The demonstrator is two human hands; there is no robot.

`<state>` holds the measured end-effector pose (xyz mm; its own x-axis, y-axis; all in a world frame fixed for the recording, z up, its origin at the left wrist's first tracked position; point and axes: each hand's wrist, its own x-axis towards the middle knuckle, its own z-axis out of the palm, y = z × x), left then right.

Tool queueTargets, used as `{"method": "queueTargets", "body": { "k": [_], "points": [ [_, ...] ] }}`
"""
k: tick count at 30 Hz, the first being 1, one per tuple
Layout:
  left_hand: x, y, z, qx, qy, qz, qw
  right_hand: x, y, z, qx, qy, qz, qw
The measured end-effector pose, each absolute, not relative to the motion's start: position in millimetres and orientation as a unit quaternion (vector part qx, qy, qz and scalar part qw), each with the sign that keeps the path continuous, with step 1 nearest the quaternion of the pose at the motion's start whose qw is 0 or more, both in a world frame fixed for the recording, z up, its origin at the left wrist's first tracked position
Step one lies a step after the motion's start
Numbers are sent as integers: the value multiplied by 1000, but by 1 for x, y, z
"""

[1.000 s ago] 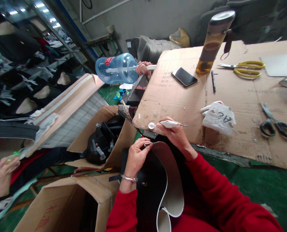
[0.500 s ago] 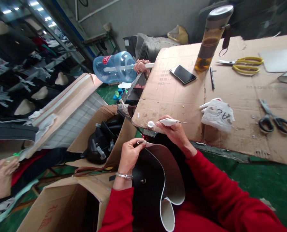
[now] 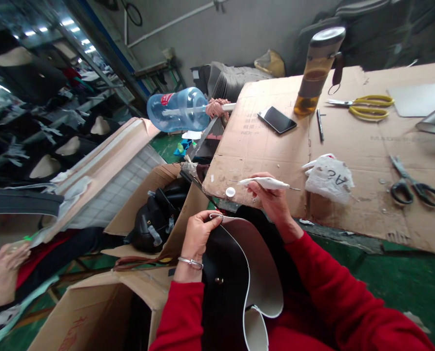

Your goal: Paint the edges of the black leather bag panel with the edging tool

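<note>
Black panel, white tool, red sleeves

Beneath the fingers, the black leather panel (image 3: 227, 263) shows a pale grey underside; the slim tool (image 3: 265, 183) between them is white.

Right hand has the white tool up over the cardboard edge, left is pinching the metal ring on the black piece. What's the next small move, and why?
Probably bring the tool in the right hand down to the ring: the left hand holds ring and black piece ready, and the tool hangs apart above them.
</note>
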<state>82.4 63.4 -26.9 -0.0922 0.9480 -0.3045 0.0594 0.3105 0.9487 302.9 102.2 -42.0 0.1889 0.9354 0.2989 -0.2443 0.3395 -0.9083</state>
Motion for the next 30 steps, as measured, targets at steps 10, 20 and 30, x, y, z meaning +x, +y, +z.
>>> {"method": "queueTargets", "body": {
  "k": [10, 20, 30],
  "points": [
    [78, 59, -19, 384, 610, 425, 548, 314, 94, -32, -298, -521, 590, 541],
    [85, 65, -8, 399, 595, 415, 561, 314, 91, -22, -237, -501, 652, 517],
    [85, 66, -5, 397, 590, 424, 561, 315, 94, -27, -238, -511, 646, 515]
  ]
}}
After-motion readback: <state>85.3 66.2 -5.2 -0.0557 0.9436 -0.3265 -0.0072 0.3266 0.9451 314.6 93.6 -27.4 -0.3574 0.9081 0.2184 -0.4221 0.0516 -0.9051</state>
